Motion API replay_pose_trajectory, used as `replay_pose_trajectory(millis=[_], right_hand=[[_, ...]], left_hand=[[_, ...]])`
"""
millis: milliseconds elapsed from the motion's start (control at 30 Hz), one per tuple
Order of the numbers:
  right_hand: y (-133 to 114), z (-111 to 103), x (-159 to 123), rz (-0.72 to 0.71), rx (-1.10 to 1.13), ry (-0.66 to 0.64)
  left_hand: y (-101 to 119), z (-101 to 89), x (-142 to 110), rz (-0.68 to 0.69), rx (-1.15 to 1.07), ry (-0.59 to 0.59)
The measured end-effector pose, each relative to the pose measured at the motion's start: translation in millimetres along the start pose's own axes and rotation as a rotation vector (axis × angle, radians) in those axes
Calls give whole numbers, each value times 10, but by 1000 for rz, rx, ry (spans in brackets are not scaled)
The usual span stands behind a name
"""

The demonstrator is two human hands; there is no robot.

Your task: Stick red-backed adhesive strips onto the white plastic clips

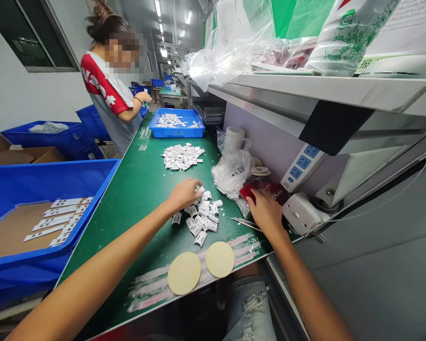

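Observation:
My left hand [186,195] rests at the top of a loose pile of small white plastic pieces [200,218], with its fingertips among them. Whether it grips one, I cannot tell. My right hand [266,213] is on the green mat's right side, its fingers reaching a red packet [247,192] in clear plastic. Below that hand lies a thin metal blade or tweezers [244,223]. A second heap of white pieces [181,156] lies farther along the green mat [142,189]. Two round beige discs [184,273] sit near the front edge.
A blue bin [46,189] holding cardboard and white strips stands left of the bench. A blue tray of white pieces [176,123] sits at the far end. A co-worker [110,90] stands beyond it. A power strip [300,166] and a plastic bag [232,166] line the right wall.

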State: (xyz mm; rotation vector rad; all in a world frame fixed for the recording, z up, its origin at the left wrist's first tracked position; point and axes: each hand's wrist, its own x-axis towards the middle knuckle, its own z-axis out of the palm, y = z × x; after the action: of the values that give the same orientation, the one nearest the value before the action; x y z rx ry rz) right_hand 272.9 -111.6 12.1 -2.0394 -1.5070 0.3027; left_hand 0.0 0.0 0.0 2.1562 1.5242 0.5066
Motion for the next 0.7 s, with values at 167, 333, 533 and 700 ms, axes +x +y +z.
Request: replay_pose_trajectory(millis=[167, 333, 533, 700], right_hand=[[-146, 6, 365, 6, 273, -105], [-98, -151, 256, 19, 850, -162], [-117, -165, -78, 125, 1410, -336], [-363, -33, -553, 256, 1582, -536]], left_hand=[[212, -60, -222, -11, -422, 80], [159, -215, -827, -97, -949, 91], [235, -284, -1714, -547, -1617, 358], [543, -193, -2136, -577, -1309, 613]])
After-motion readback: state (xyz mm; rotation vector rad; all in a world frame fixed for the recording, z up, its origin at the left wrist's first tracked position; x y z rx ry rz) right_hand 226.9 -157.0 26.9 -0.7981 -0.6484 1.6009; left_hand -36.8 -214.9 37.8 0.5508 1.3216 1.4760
